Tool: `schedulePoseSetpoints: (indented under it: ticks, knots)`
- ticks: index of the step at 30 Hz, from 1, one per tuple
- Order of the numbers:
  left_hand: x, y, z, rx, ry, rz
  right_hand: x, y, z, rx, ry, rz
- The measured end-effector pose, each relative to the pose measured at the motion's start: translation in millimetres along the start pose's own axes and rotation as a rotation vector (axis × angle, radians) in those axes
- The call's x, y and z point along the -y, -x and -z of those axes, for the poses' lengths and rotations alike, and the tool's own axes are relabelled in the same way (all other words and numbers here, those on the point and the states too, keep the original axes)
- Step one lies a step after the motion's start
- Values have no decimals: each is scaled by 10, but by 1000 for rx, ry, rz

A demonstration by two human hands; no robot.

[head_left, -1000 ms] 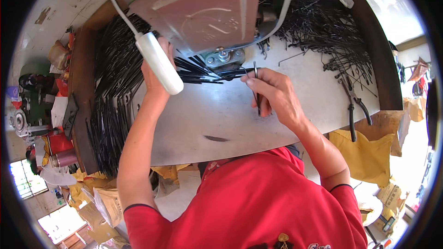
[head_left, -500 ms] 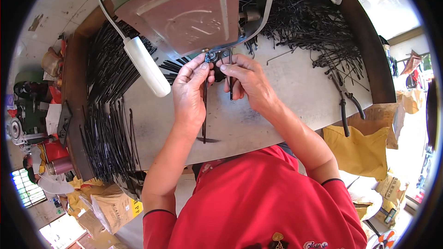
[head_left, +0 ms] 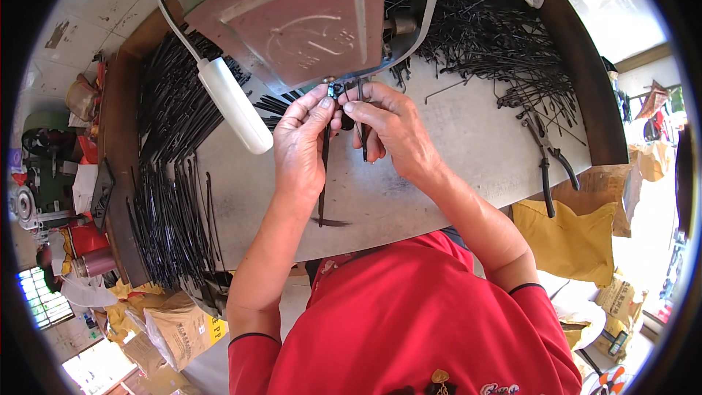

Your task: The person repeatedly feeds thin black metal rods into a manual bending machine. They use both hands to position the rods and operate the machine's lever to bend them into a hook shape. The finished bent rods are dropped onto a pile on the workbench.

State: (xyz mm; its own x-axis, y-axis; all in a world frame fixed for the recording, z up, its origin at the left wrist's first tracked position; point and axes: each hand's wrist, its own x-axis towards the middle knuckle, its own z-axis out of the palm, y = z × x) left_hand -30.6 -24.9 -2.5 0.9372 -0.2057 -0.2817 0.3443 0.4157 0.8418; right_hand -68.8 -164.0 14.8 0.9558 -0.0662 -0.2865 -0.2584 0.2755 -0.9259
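Just under the machine's head, my left hand [head_left: 301,132] pinches a long, thin black rod [head_left: 323,175] near its upper end. The rod hangs down over the table, and a small shiny bit shows at the fingertips. Close beside it my right hand [head_left: 395,123] is closed, thumb against the forefinger, on a shorter black rod [head_left: 363,139] that stands nearly upright. Both hands' fingertips almost meet below the machine [head_left: 292,25], which has a red-brown cover. What lies between the fingertips is too small and dark to make out.
A white stick-shaped lamp [head_left: 234,106] hangs left of my hands. Bundles of black rods [head_left: 172,223] lie along the table's left side; a tangled heap of bent rods [head_left: 490,36] covers the far right. Black-handled pliers [head_left: 545,164] rest near the right edge of the metal table [head_left: 439,183].
The shorter rod and my right fingers have shifted slightly left, closer to the left hand. The long rod's lower end has swung slightly left. Both hands keep their hold.
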Motion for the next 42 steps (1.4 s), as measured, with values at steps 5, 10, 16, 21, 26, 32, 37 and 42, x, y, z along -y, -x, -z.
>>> schedulePoseSetpoints:
  ticks: [5,10,16,21,26,32,37,42]
  knots:
    - [-16,-3,1,14,-6,19,-26,-14,2,-4,-23,5]
    - [42,-26,19,36,5,-36,-50,-29,-4,-7,-19,25]
    - [74,3,-3,-4,34,-29,-94,-28,-24,-33,42,79]
    - [65,9,-17,2,30,-18,-107,-35,-7,-32,42,96]
    - [112,6,1,12,25,-47,-55,-22,-5,-44,134,104]
    - [109,-20,7,44,-18,-51,-56,-60,26,-42,327,140]
    - [-26,-84,102,79,-64,93,83,-140,116,41,377,29]
    - [42,30,6,44,-83,-50,-73,-56,60,-16,206,82]
